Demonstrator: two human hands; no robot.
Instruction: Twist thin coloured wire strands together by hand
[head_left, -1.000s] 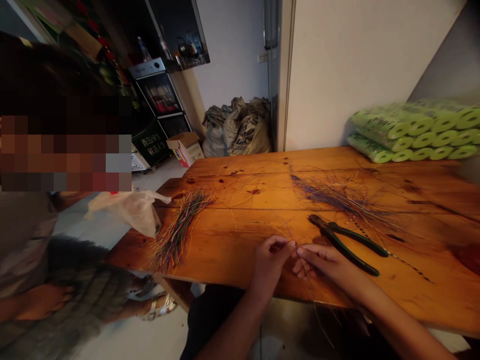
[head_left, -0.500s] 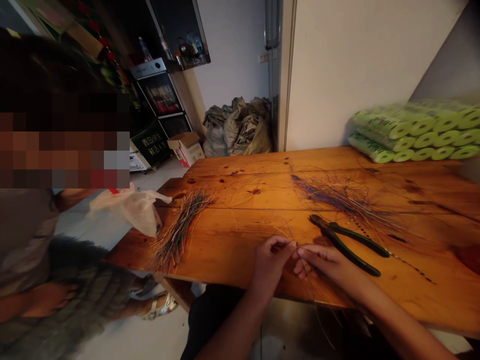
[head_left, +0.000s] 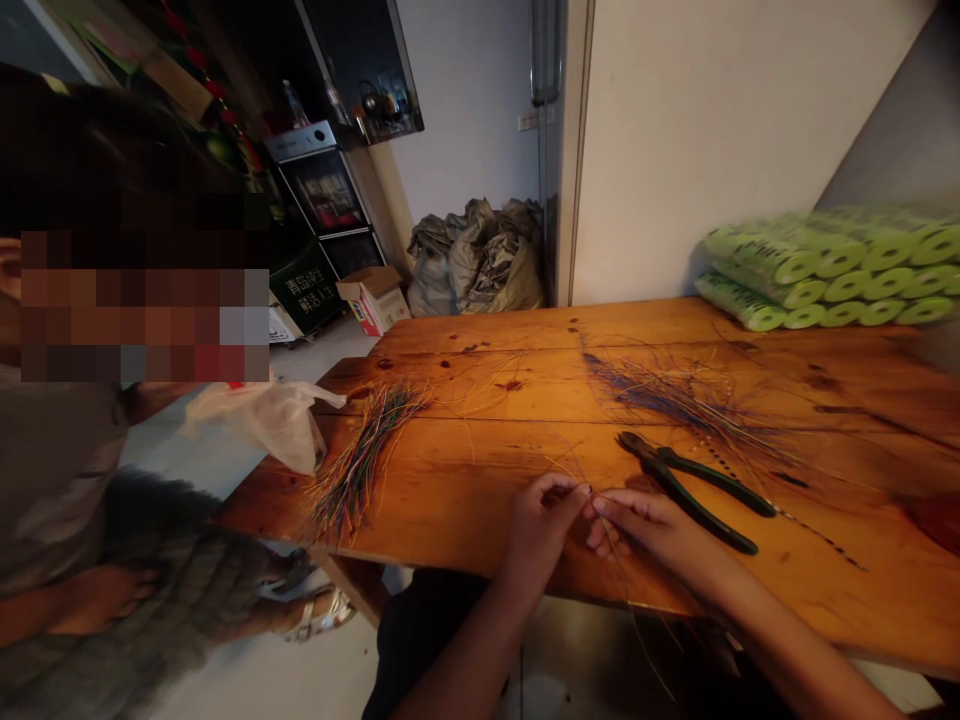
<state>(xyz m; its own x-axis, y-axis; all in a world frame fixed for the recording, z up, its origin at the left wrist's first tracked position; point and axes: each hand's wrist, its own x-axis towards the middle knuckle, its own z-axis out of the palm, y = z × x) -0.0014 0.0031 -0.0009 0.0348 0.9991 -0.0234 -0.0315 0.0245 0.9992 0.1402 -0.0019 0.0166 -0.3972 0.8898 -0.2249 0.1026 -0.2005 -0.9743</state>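
Note:
Both hands meet over the table's front edge, fingertips almost touching. My left hand point(head_left: 546, 515) pinches thin wires point(head_left: 651, 655), whose long ends hang down past the edge. From the other side, my right hand point(head_left: 637, 515) pinches the same wires with thumb and forefinger, its other fingers curled beneath. Just beyond my right hand lie pliers point(head_left: 694, 490) with dark green handles, their jaws pointing left. Behind them is a loose bundle of purple and yellowish wires point(head_left: 667, 400). A second bundle of multicoloured wires point(head_left: 367, 460) lies at the table's left end.
The wooden table point(head_left: 495, 450) has loose strands scattered on it. Green-wrapped rolls point(head_left: 832, 270) are stacked at the back right. To the left a person point(head_left: 67, 480) sits close, beside a plastic bag point(head_left: 277, 420). Full sacks point(head_left: 480, 260) and a cardboard box point(head_left: 373, 298) stand behind.
The hands keep the same pinch in nearly the same place. The hanging wire ends have shifted slightly, and the view has tilted a little. The seated person's head has moved slightly right.

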